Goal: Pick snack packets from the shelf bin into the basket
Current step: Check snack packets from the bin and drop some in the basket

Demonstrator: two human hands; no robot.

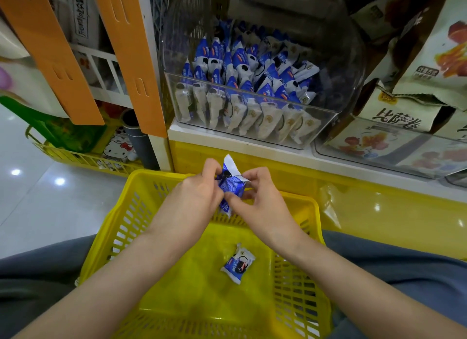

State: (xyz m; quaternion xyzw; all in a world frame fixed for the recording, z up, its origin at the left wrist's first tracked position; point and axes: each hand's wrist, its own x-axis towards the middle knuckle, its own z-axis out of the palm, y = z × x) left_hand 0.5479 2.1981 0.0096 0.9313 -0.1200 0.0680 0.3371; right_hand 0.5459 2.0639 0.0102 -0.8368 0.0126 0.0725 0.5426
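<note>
Above the yellow basket (151,187), left hand (194,197) and right hand (260,202) both pinch one blue-white snack packet (231,184). Second packet (238,262) lies on the basket floor. Clear shelf bin (252,116) behind holds many more packets.

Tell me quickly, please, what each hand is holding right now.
Left hand: pinching a blue snack packet, possibly two.
Right hand: pinching the same blue snack packet.
</note>
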